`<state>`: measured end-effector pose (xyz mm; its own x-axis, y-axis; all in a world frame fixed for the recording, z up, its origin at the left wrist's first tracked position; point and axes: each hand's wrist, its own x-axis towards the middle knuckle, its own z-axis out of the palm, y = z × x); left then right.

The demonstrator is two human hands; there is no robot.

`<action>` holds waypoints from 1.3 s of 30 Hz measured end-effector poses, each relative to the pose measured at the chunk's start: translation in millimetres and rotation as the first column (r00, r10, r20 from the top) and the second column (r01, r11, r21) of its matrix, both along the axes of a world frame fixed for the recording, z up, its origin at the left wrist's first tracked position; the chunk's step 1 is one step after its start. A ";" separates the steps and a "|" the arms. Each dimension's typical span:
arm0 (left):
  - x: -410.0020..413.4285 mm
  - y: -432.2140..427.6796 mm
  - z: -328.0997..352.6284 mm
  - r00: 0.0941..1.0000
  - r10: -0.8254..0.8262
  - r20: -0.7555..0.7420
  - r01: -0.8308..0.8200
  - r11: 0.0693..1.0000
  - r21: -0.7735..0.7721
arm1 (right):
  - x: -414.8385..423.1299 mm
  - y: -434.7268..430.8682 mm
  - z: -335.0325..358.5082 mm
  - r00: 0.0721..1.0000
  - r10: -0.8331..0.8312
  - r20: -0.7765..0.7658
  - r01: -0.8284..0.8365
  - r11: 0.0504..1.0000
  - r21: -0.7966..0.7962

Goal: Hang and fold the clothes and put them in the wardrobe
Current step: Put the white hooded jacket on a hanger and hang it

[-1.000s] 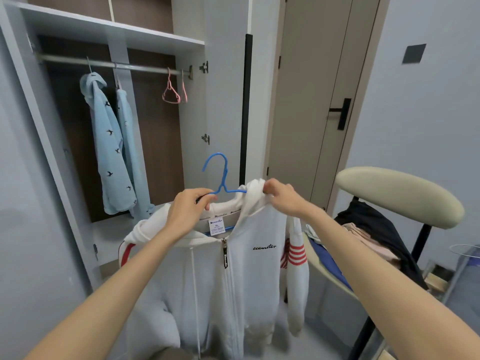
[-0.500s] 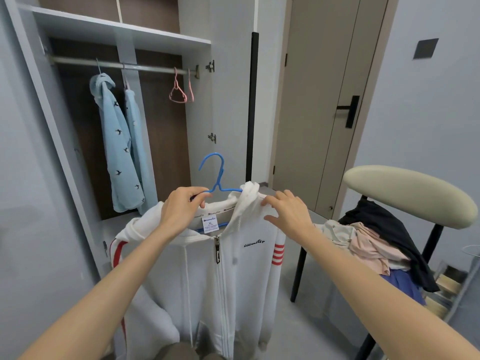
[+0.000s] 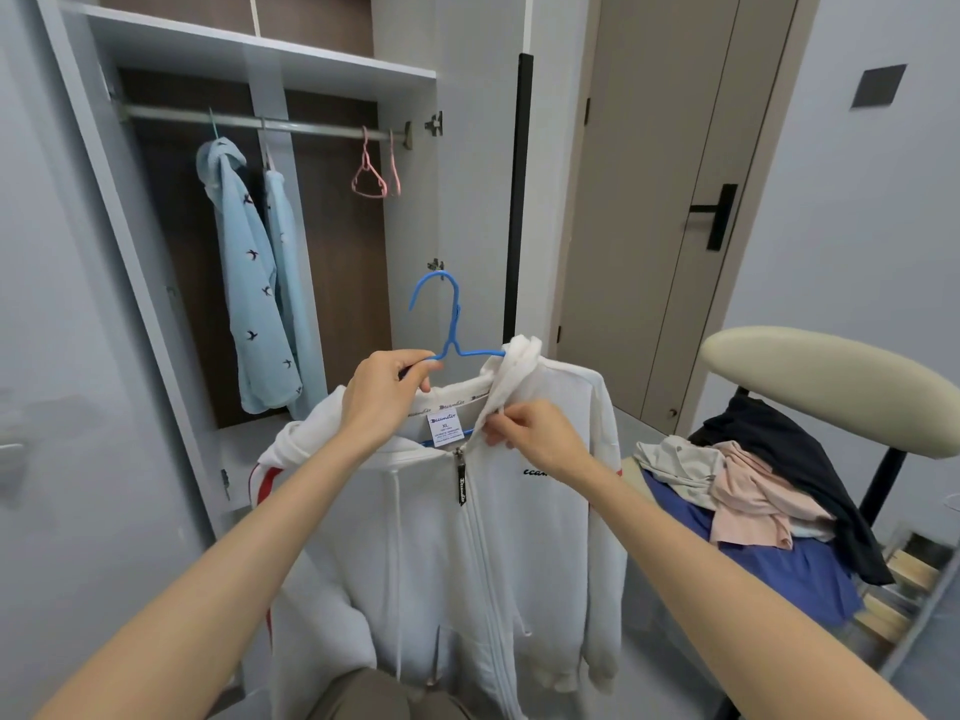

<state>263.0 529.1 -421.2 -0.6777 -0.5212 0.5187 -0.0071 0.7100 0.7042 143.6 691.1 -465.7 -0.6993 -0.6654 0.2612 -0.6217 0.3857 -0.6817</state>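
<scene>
While the left hand [image 3: 382,394] grips the blue hanger [image 3: 452,324] with its fingers curled round the wire, the right hand [image 3: 535,439] pinches a fold at the collar of the white zip hoodie [image 3: 545,511]. The hoodie hangs on the hanger, up in front of the open wardrobe [image 3: 260,49], where a pale blue shirt [image 3: 249,283] hangs from the rail [image 3: 322,126].

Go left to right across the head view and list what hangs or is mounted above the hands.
Light blue bird-print shirt → pink hangers → blue hanger → black door handle → dark wall plate.
</scene>
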 end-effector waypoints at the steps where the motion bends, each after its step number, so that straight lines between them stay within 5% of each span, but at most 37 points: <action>1: 0.7 -1.1 1.3 1.000 0.026 0.000 -0.026 1.000 -0.004 | -1.0 4.8 -0.9 0.996 -0.023 -0.091 0.029 0.998 0.063; 5: 4.0 -4.1 7.8 0.987 0.153 -0.052 -0.155 0.988 -0.028 | -12.8 29.8 -15.6 0.934 -0.182 -0.306 0.276 0.914 0.296; 16: -2.5 1.5 31.8 0.951 0.285 -0.122 -0.293 0.955 -0.051 | -19.1 49.0 -57.9 0.949 -0.275 -0.152 0.311 0.754 0.578; 20: -1.9 1.3 24.6 0.973 0.217 -0.072 -0.223 0.971 -0.088 | -22.4 51.4 -61.0 0.975 -0.213 0.055 0.129 0.756 0.642; 24: -1.3 -3.5 16.6 0.986 0.164 -0.013 -0.164 0.981 -0.099 | -31.6 50.9 -31.1 0.971 -0.092 0.221 -0.024 0.881 0.472; 26: -2.3 -4.3 13.5 0.989 0.151 0.001 -0.150 0.985 -0.086 | -30.1 47.9 -3.9 0.951 -0.089 0.296 0.052 0.990 0.131; 29: -4.1 -1.0 9.5 0.990 0.136 0.024 -0.134 0.987 -0.090 | -26.3 38.9 37.1 0.922 -0.145 0.359 0.266 0.912 -0.314; 35: -1.2 0.7 6.8 0.995 0.092 0.028 -0.090 0.992 -0.084 | -28.4 32.2 65.0 0.713 -0.141 0.687 0.268 0.960 -0.081; 39: 2.5 -1.8 5.2 0.999 0.047 0.027 -0.046 0.998 -0.051 | -28.6 24.0 78.0 0.735 -0.086 0.672 0.259 0.953 -0.161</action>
<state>265.5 527.3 -416.0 -0.6678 -0.5263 0.5263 -0.0603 0.7430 0.6665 114.9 715.1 -387.7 -0.8498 -0.4974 -0.1745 0.0699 0.2219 -0.9726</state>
